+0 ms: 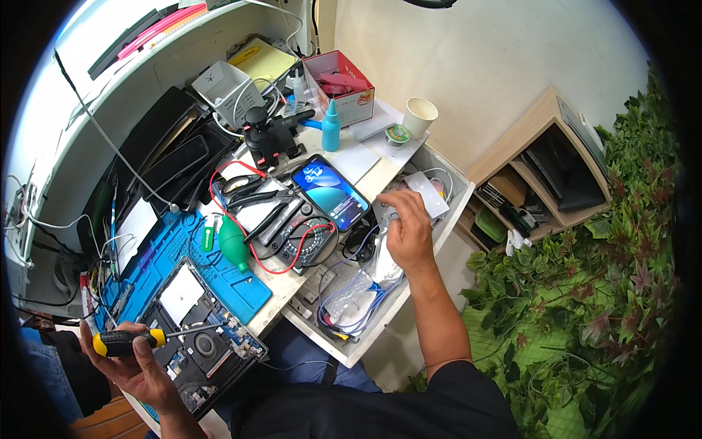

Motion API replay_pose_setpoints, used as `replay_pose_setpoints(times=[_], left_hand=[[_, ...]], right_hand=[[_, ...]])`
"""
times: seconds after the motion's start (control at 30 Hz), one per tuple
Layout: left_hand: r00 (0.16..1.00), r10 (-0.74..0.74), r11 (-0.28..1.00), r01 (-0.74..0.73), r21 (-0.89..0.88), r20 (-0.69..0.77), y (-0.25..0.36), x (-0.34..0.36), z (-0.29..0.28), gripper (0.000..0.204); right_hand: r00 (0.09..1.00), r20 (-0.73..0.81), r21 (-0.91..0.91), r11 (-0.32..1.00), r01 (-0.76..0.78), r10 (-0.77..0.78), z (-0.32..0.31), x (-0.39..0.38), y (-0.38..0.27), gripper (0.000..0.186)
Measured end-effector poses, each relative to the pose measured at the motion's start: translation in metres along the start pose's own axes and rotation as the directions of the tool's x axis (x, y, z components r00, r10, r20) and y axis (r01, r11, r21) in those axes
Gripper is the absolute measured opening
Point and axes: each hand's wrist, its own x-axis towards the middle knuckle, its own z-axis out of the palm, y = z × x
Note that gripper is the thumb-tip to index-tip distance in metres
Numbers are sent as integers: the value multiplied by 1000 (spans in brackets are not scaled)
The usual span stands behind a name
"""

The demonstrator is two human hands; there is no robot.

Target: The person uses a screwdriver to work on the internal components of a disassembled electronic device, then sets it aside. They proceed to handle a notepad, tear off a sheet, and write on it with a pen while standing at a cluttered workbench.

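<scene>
Yellow-and-black plastic screwdriver [131, 341] gripped in left hand [135, 366], fingers wrapped around handle, tip over opened laptop [201, 344] on blue mat [183, 256]. Right hand [408, 233] down in open white drawer [365, 344], fingers curled among tangled cables [358, 296], beside lit phone [330, 192] on desk [380, 175].

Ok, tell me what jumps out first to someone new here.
The opened laptop lies at lower left on a blue mat, with the left hand holding a yellow-handled screwdriver beside it. A lit phone sits mid-desk, and the right hand reaches into an open drawer of cables.
</scene>
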Motion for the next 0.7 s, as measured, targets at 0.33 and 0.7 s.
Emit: replay_pose_setpoints(times=[0.33,0.7], left_hand=[[1000,16,1000,-15,14,-10,-4,1,0,76],[999,9,999,-8,38,-50,-10,0,1,76]], right_hand=[[984,142,-58,992,115,-106,-2,3,-14,72],[988,143,-56,996,69,-61,2,4,-10,73]])
